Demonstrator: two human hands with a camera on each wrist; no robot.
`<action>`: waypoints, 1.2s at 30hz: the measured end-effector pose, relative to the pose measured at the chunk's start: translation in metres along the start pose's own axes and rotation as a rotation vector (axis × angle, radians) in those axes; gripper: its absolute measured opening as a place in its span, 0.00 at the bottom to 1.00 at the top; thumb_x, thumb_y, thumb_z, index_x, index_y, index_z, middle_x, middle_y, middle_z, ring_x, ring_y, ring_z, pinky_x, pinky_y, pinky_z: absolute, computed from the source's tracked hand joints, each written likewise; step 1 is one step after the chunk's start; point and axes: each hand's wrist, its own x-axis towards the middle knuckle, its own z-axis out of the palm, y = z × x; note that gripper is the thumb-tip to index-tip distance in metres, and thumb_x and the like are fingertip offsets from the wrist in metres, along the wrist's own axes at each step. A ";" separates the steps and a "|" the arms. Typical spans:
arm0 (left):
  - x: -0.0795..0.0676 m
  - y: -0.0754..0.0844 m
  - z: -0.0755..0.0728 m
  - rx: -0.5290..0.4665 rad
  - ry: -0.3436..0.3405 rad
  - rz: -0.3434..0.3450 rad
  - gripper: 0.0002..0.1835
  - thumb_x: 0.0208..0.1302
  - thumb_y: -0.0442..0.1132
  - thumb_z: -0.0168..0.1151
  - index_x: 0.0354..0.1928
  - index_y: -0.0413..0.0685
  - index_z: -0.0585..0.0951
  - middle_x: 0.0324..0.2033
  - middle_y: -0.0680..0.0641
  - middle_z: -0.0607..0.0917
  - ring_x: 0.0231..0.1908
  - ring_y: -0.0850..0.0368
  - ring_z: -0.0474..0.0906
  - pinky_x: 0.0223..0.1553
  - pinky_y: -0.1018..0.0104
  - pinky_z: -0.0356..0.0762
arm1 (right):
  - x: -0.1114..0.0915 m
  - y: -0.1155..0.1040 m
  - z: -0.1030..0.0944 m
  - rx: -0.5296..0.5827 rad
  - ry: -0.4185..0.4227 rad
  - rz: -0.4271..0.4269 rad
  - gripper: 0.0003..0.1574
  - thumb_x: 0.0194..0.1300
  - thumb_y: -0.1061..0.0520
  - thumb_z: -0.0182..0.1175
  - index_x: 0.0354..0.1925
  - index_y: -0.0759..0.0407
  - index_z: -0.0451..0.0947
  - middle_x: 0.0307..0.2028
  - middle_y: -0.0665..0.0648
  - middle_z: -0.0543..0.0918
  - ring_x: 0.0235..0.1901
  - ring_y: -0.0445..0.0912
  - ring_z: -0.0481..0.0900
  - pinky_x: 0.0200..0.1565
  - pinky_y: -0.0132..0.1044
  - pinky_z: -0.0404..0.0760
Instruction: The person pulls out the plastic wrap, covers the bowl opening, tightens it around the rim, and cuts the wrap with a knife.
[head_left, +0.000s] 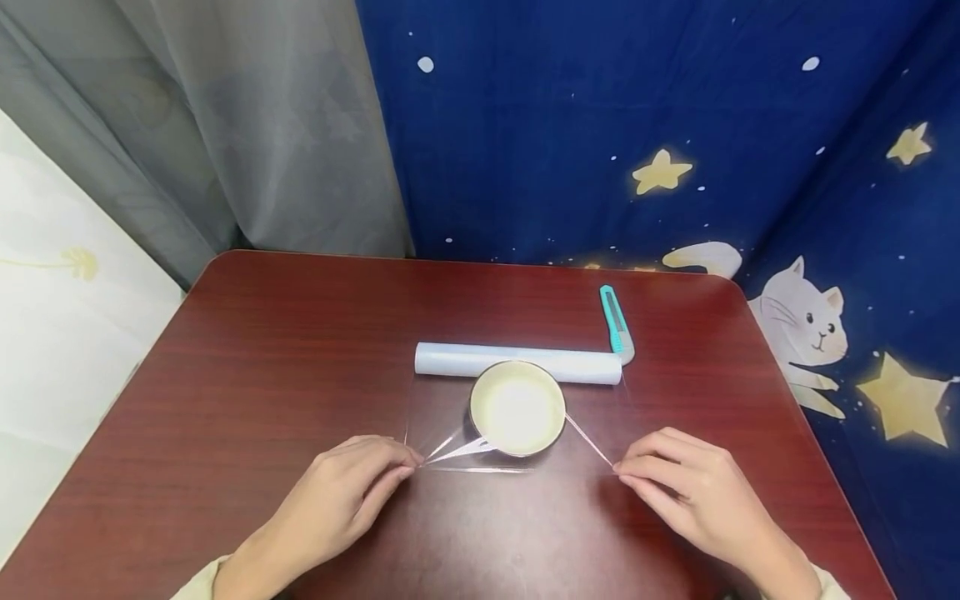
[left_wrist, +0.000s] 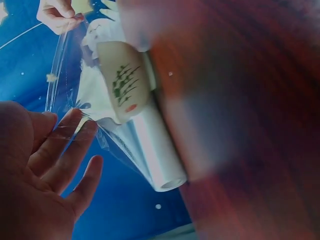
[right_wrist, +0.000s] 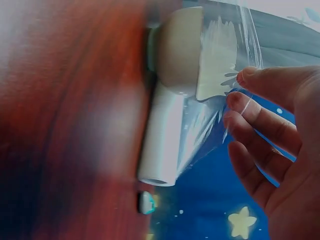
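Observation:
A cream bowl (head_left: 517, 408) stands on the table, and the left wrist view shows a green plant pattern on its side. Behind it lies a white roll of cling film (head_left: 450, 360). Clear cling film (right_wrist: 197, 125) runs from the roll over the bowl toward me. My left hand (head_left: 360, 483) pinches one front corner of the film between thumb and fingers, left of the bowl. On the other side, my right hand (head_left: 690, 483) pinches the opposite corner. The film stretches between both hands, creased near the fingertips.
A turquoise utility knife (head_left: 615, 323) lies just behind the roll's right end. The dark red table (head_left: 262, 350) ends at a blue curtain (head_left: 525, 150) with stars and a grey curtain (head_left: 277, 125).

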 end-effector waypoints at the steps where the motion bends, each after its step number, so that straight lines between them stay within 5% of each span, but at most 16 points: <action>1: -0.001 0.000 0.001 0.000 -0.008 -0.003 0.15 0.90 0.47 0.52 0.46 0.55 0.87 0.43 0.61 0.90 0.46 0.60 0.88 0.61 0.68 0.79 | -0.001 0.001 0.001 0.006 0.002 -0.007 0.19 0.86 0.43 0.59 0.43 0.46 0.93 0.41 0.44 0.88 0.39 0.39 0.82 0.44 0.26 0.80; 7: -0.007 -0.003 0.009 0.030 -0.053 0.017 0.16 0.90 0.47 0.51 0.45 0.54 0.87 0.42 0.61 0.90 0.47 0.63 0.88 0.69 0.67 0.73 | -0.008 0.008 0.009 0.012 0.002 -0.033 0.18 0.87 0.45 0.59 0.43 0.46 0.92 0.40 0.44 0.87 0.38 0.40 0.83 0.43 0.28 0.80; 14: -0.010 -0.008 0.016 0.180 -0.113 0.110 0.21 0.92 0.47 0.45 0.44 0.53 0.86 0.40 0.61 0.87 0.44 0.61 0.88 0.56 0.45 0.84 | -0.015 0.014 0.017 -0.056 -0.064 -0.042 0.22 0.88 0.45 0.55 0.40 0.46 0.93 0.41 0.42 0.87 0.39 0.39 0.83 0.42 0.32 0.82; 18: -0.012 -0.009 0.019 0.208 -0.156 0.109 0.22 0.92 0.48 0.43 0.42 0.53 0.85 0.38 0.60 0.86 0.43 0.61 0.87 0.55 0.43 0.85 | -0.017 0.017 0.020 -0.070 -0.135 -0.032 0.24 0.88 0.44 0.54 0.40 0.45 0.93 0.41 0.40 0.86 0.39 0.38 0.83 0.43 0.34 0.83; 32: -0.006 -0.016 0.031 0.331 -0.247 0.122 0.06 0.72 0.42 0.65 0.34 0.54 0.82 0.34 0.56 0.84 0.41 0.53 0.86 0.54 0.43 0.85 | -0.012 0.028 0.032 -0.168 -0.238 -0.067 0.26 0.89 0.43 0.51 0.40 0.44 0.92 0.37 0.40 0.82 0.36 0.39 0.79 0.38 0.36 0.82; 36: 0.000 -0.018 0.034 0.406 -0.283 0.134 0.05 0.66 0.38 0.69 0.33 0.54 0.82 0.35 0.55 0.85 0.43 0.51 0.86 0.53 0.43 0.84 | -0.007 0.032 0.036 -0.186 -0.253 -0.104 0.17 0.84 0.48 0.59 0.39 0.46 0.92 0.38 0.42 0.82 0.36 0.42 0.79 0.37 0.37 0.82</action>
